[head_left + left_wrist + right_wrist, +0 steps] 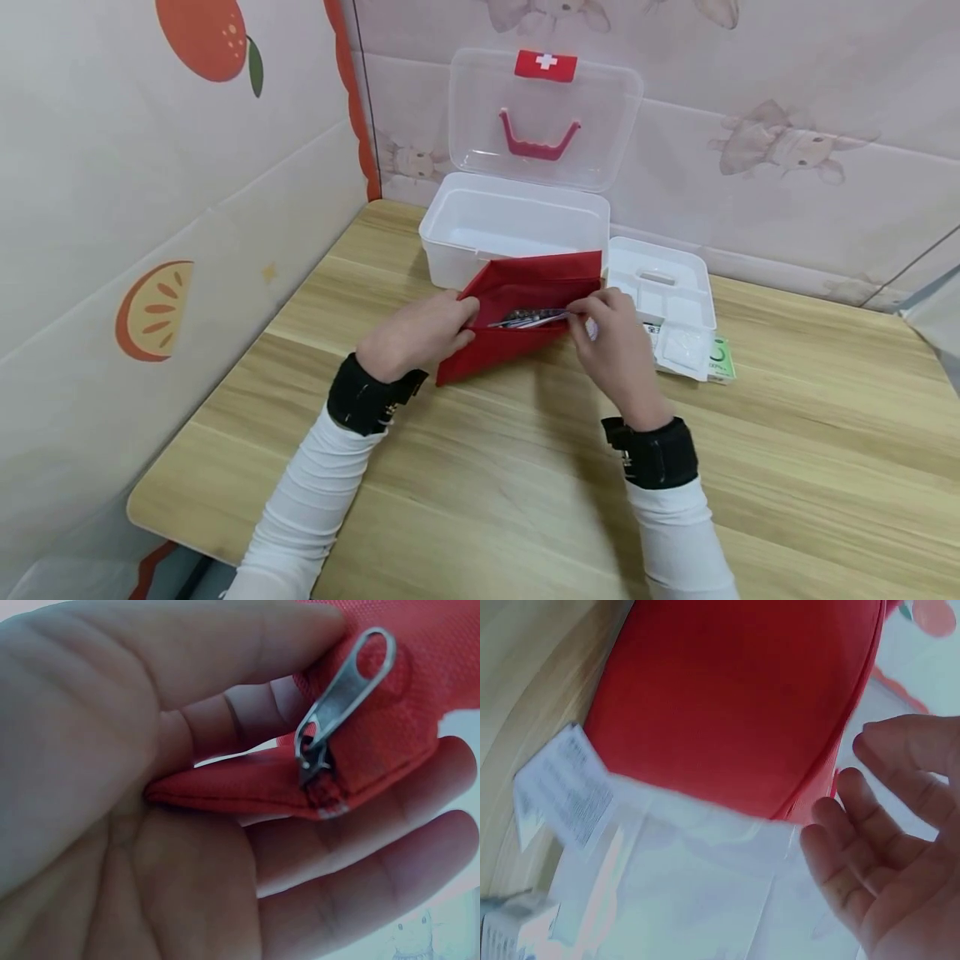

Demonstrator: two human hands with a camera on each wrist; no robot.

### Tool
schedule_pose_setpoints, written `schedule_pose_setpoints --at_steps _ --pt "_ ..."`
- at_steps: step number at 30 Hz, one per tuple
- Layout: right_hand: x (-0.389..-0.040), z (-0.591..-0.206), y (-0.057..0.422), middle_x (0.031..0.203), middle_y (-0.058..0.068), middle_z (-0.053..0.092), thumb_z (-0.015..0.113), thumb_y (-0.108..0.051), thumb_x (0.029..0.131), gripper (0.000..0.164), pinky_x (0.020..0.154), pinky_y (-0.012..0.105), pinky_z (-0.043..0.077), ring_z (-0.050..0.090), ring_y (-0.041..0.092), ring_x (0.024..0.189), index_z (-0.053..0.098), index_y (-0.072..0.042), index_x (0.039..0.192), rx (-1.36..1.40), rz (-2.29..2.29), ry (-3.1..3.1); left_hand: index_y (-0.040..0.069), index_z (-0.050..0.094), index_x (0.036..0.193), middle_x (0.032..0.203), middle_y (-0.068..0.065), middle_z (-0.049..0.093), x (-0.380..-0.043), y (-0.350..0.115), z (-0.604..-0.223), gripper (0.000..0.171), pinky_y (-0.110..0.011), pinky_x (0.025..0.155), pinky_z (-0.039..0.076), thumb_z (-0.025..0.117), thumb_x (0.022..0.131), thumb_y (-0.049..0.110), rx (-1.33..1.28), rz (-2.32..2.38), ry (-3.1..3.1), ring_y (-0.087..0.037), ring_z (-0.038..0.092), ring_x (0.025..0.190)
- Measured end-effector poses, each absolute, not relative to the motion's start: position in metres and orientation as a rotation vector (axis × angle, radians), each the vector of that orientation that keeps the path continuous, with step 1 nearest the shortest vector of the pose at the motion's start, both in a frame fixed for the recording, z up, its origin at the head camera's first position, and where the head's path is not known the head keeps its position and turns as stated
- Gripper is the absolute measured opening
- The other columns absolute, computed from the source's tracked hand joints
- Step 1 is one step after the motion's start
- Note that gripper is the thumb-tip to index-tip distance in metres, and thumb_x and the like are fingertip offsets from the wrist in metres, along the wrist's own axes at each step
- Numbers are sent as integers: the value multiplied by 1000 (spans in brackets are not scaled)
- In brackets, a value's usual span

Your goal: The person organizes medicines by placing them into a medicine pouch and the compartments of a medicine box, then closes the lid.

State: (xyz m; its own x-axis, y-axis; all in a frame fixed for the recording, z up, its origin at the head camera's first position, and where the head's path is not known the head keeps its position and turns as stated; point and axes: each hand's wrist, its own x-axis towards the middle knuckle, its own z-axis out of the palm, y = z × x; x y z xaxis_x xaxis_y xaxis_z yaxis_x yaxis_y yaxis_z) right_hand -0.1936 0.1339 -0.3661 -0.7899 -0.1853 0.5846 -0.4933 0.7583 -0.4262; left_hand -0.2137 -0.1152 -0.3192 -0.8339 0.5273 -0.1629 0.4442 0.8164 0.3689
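My left hand (420,333) grips one end of a red zippered pouch (487,354), thumb on one side and fingers behind. Its metal zipper pull (349,690) hangs beside the thumb in the left wrist view. The pouch is unzipped, its mouth spread toward me, and silvery, dark-patterned flat items (528,318) show inside; their kind is unclear. At the mouth's right end is my right hand (618,350), fingertips at the tip of those items. In the right wrist view its fingers (855,802) curve loosely near the pouch edge; whether they pinch anything is hidden.
Behind the pouch stands a white box (450,258), its clear lid (480,108) raised against the wall. A white compartment tray (693,279) lies to the right, with small packets and a green-white box (722,362) near it. White tags (574,787) hang by the pouch.
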Motion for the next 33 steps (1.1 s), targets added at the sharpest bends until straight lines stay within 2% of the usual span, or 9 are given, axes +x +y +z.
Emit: schedule_pose_setpoints --at_steps 3,8,16,20,23,27,33 --pt "-191 -364 145 93 16 62 67 -2 89 9 67 45 50 60 34 88 73 0 95 370 777 -2528 4 57 109 108 -13 62 -213 -115 -319 20 -33 79 56 66 95 15 732 463 2741 -22 61 92" --pt "-190 -359 159 88 15 67 63 -6 91 13 58 43 50 65 30 76 73 -1 97 266 717 -2684 5 57 109 107 -12 61 -213 -116 -319 20 -33 78 56 66 95 15 723 460 2744 -23 61 93" --pt "-188 -355 192 73 11 66 59 -9 86 15 44 31 39 55 22 58 71 -1 87 52 625 -2963 4 57 107 104 -12 62 -212 -118 -321 19 -32 78 56 66 95 15 734 462 2751 -22 61 91" --pt "-186 -357 208 61 2 54 61 -12 84 18 45 29 35 48 18 56 67 -3 70 -69 637 -3166 4 57 105 102 -11 62 -212 -117 -321 17 -32 78 55 65 95 15 745 452 2763 -22 61 89" --pt "-186 -363 215 56 -2 45 63 -14 84 25 46 29 32 43 17 54 58 -7 60 -144 634 -3265 4 57 105 102 -11 62 -213 -117 -321 17 -32 78 55 65 95 15 746 442 2765 -22 61 89" --pt "-188 -376 217 58 0 44 66 -13 82 26 45 30 33 43 17 53 53 -9 60 -213 620 -3296 4 58 106 101 -11 63 -213 -116 -320 18 -32 78 56 66 95 16 746 432 2763 -22 61 87" --pt "-192 -387 213 60 2 46 73 -16 84 27 47 30 38 48 20 57 56 -7 65 -261 584 -3298 5 57 106 101 -10 62 -213 -115 -320 18 -31 77 56 66 95 16 747 436 2762 -21 61 87"
